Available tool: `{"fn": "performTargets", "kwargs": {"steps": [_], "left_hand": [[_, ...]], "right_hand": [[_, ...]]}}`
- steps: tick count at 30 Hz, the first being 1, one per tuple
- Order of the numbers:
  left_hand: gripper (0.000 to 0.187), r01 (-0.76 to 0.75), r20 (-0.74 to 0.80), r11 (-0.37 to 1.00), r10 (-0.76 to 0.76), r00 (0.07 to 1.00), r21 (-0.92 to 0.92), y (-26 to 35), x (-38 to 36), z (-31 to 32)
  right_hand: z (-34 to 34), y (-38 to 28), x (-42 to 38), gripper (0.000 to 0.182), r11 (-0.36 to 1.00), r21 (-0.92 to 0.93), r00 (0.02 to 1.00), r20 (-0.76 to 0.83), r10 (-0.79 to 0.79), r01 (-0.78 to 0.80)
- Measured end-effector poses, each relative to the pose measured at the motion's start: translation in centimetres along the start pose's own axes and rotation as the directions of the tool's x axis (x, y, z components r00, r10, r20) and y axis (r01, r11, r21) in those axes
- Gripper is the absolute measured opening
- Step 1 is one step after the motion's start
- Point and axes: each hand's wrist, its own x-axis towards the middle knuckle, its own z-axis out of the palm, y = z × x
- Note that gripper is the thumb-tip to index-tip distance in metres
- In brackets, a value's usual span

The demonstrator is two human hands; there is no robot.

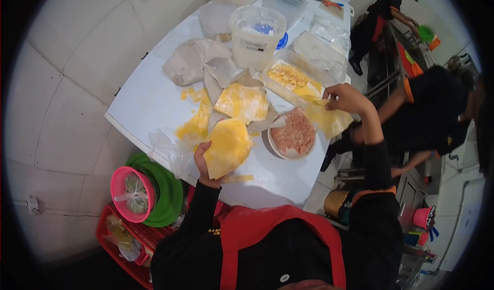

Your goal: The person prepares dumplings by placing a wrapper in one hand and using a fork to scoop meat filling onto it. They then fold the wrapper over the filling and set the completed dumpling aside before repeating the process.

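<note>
A stack of yellow dough sheets (227, 148) is gripped along its left edge by my left hand (202, 161), near the table's front. My right hand (346, 98) pinches the top of one thin yellow sheet (332, 121), which hangs down beside a round bowl of pinkish minced filling (293, 134). Farther back, a floured yellow stack (242, 102) lies on brown paper. Yellow scraps (196, 122) are scattered left of it. Folded yellow pieces (295, 79) fill a clear rectangular container behind the bowl.
A tub of white powder (258, 37) stands at the back of the white table (141, 99). Scissors (329, 3) lie beyond. Below left are a pink basin (133, 193) and red crate (110, 243). Two people (378, 17), (427, 115) are at the right.
</note>
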Motion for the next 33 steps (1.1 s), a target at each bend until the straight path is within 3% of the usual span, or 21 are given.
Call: {"fn": "performTargets", "kwargs": {"steps": [2,5,11,14,17,20,25,28,29,31,33], "left_hand": [[0.070,0.000,0.005,1.000,0.000,1.000,0.003,0.5,-0.3,0.0],[0.075,-0.022,0.018,1.000,0.021,1.000,0.010,0.3,-0.1,0.4],[0.078,0.006,-0.013,1.000,-0.006,1.000,-0.012,0.2,0.2,-0.5],[0.077,0.014,-0.012,1.000,-0.014,1.000,-0.003,-0.1,0.4,-0.3],[0.075,0.028,-0.011,1.000,-0.028,1.000,0.002,-0.4,0.6,-0.3],[0.073,0.003,-0.074,0.999,0.001,0.997,0.047,-0.8,0.9,-0.7],[0.073,-0.020,-0.177,0.975,0.061,0.982,0.223,-1.7,1.4,-1.0],[0.069,0.087,-0.059,0.996,-0.087,0.994,0.001,-1.3,0.8,-0.1],[0.067,0.104,-0.089,0.994,-0.106,0.990,-0.028,-1.1,0.7,-0.6],[0.063,0.135,-0.153,0.987,-0.148,0.977,-0.089,-0.8,0.2,-2.1],[0.060,0.177,-0.097,0.976,-0.189,0.977,-0.126,-0.8,-0.1,-2.3]], "right_hand": [[0.7,5.2,4.7,0.030,0.995,0.005,0.994,0.041,-0.098,0.098],[1.3,9.2,9.4,0.029,0.994,0.101,0.987,0.144,-0.066,0.051],[3.0,10.1,13.5,0.031,0.995,0.037,0.978,0.185,-0.095,0.089],[4.3,9.4,14.0,0.029,0.998,-0.058,0.991,0.131,-0.027,0.035],[4.9,9.7,13.5,0.026,0.998,-0.042,0.998,0.038,-0.051,0.053],[5.1,11.4,14.3,0.022,0.994,-0.100,0.998,0.054,-0.036,0.041],[6.1,10.7,12.8,0.018,0.981,-0.187,0.953,-0.283,-0.108,0.056],[6.5,10.3,11.6,0.016,0.974,-0.209,0.865,-0.467,-0.181,0.091],[6.4,10.1,11.0,0.015,0.973,-0.207,0.833,-0.519,-0.194,0.098],[5.2,9.0,8.8,0.016,0.995,-0.100,0.847,-0.527,-0.063,0.012],[4.7,7.3,5.9,0.018,0.998,0.062,0.859,-0.511,0.039,-0.009]]}}
